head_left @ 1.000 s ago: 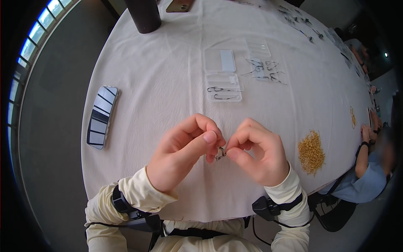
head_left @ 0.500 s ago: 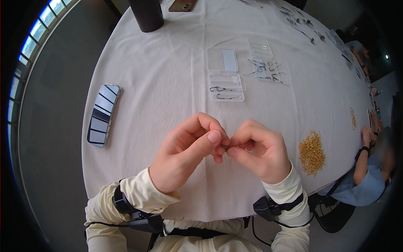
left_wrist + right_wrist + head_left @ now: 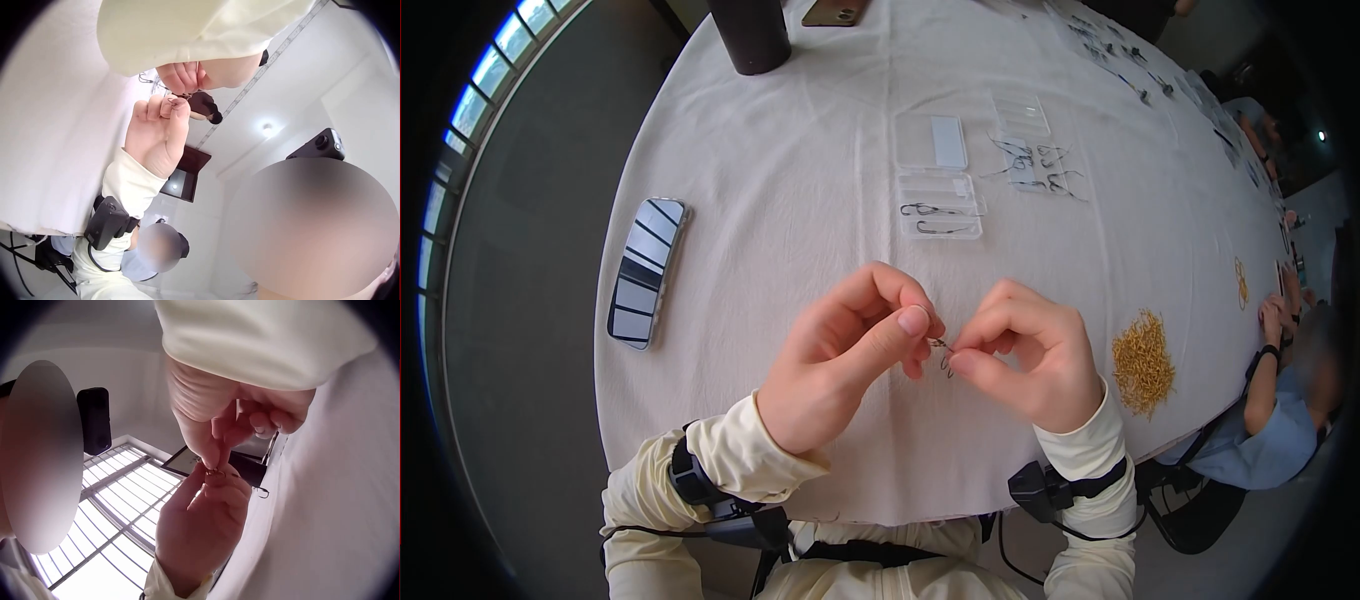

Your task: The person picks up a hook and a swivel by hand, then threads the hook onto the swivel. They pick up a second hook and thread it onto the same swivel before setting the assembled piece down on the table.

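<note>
Between the two hands is a small dark wire piece (image 3: 946, 362), thin and looped, like a hook; its exact shape is too small to tell. The left hand (image 3: 830, 365) pinches one end between thumb and curled fingers. From the other side, the right hand (image 3: 1035, 355) pinches it with thumb and index finger. In the right wrist view the left hand (image 3: 203, 525) holds the wire piece (image 3: 215, 473) just under the right hand's (image 3: 219, 419) fingertips. The left wrist view shows the right hand (image 3: 156, 131) close to the left hand's fingers.
Clear boxes with dark hooks (image 3: 940, 229) and more hooks (image 3: 1028, 165) lie beyond the hands. A golden pile (image 3: 1143, 363) is at the right, a phone (image 3: 646, 272) at the left, a dark cup (image 3: 749, 35) at the back. Another person (image 3: 1285, 420) sits at the right edge.
The right hand came in against the left, then drew back slightly to the right. The wire piece, mostly hidden half a second ago, shows again between the fingertips.
</note>
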`<state>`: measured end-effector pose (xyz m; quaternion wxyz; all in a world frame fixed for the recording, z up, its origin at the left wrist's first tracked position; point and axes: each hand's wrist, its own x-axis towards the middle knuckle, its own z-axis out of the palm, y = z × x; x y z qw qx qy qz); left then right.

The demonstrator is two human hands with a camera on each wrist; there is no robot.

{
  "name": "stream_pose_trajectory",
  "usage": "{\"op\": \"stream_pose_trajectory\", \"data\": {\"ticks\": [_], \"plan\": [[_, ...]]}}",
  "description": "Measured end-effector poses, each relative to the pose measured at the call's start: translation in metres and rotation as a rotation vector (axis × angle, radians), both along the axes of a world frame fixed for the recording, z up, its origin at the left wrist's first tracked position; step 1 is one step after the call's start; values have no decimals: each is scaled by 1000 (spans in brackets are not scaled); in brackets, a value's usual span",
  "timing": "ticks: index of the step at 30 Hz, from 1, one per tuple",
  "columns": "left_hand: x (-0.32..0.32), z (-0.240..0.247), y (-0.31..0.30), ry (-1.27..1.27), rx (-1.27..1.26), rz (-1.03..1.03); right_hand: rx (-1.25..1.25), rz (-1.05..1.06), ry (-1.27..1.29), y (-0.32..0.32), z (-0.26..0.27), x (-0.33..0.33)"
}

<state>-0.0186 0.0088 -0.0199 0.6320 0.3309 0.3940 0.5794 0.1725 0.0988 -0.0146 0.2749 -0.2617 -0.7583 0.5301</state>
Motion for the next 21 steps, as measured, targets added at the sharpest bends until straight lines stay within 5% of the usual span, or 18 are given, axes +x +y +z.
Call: {"op": "stream_pose_trajectory", "data": {"ticks": [7,12,21], "plan": [[0,-1,-1,170,106,-12,-655,100,102,2,0,4],[-2,0,1,611,408,61,-803,140,256,3,-11,5],[5,2,-1,981,599,221,-900,80,357,-1,-16,2]]}}
